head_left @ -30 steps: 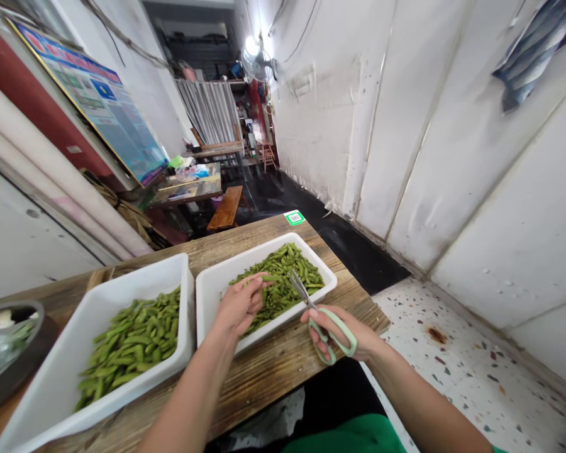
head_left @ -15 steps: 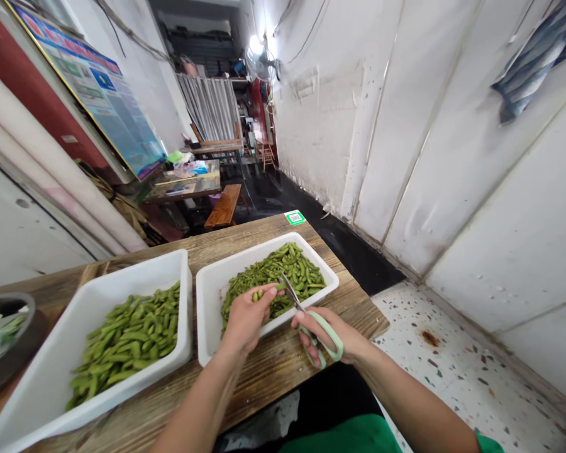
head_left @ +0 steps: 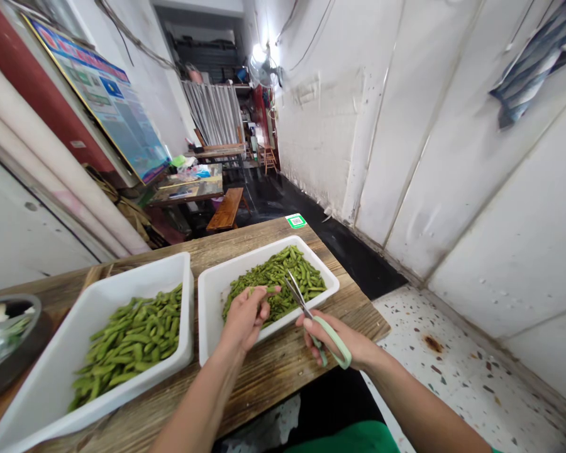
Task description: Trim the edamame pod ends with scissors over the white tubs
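Note:
My left hand (head_left: 246, 316) pinches a green edamame pod (head_left: 270, 290) over the right-hand white tub (head_left: 210, 302). Green-handled scissors (head_left: 332, 340) are in my right hand (head_left: 327, 336), their blades parted and pointing up and left over the same tub. A small gap separates the blades from the pod. Loose edamame pods (head_left: 297, 267) cover much of this tub's bottom. To the left, another white tub (head_left: 185, 314) holds a heap of edamame pods (head_left: 136, 340). My fingers partly hide the held pod.
Both tubs stand on a wooden table (head_left: 283, 371), with a green QR-code card (head_left: 295, 220) at its far edge. A dark round basin (head_left: 40, 314) sits at the far left. Beyond are a wooden bench (head_left: 226, 209) and another table (head_left: 188, 189). A white wall (head_left: 321, 126) runs along the right.
The scissors have opened wider and drawn slightly right, away from the pod. My left hand has turned a little and stays over the right tub. The view has shifted slightly.

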### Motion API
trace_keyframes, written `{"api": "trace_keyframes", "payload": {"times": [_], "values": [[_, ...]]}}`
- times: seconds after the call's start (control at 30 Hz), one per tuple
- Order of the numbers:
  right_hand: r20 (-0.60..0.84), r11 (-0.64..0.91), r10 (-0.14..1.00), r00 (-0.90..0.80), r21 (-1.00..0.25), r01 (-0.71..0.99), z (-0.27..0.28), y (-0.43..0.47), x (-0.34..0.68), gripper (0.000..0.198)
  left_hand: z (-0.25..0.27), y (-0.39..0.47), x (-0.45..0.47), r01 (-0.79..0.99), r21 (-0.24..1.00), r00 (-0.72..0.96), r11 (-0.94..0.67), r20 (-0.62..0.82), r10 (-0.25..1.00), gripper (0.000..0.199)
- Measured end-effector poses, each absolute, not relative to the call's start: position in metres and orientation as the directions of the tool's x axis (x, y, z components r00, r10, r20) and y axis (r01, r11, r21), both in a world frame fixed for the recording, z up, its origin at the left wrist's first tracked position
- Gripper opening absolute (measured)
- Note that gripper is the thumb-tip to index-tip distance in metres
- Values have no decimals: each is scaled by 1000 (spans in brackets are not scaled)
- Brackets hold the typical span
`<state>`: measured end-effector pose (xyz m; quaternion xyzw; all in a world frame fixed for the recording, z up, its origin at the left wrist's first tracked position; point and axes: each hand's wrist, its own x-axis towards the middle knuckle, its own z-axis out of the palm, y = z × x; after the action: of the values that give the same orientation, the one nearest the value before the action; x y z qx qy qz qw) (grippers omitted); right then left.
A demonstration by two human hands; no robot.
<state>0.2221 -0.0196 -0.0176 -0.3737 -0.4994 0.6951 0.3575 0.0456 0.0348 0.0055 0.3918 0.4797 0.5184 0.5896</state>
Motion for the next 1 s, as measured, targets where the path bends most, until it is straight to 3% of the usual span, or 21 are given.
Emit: {"api": "trace_keyframes", "payload": {"times": [0.37,0.73,0.83,1.0], "values": [[-106,-101,866,-489,-994,38,-9,-16,232,37,4,33,49,1,993,114,121,-121,986,36],[31,160,914,-405,-944,288,-2,-11,237,32,5,31,48,177,982,208,63,-100,973,35],[9,127,921,-389,-951,280,-8,-9,238,34,7,31,48,176,981,229,78,-118,966,33],[-127,-105,907,-402,-992,75,-13,-6,246,36,13,41,49,-14,975,190,224,-217,957,28]]}}
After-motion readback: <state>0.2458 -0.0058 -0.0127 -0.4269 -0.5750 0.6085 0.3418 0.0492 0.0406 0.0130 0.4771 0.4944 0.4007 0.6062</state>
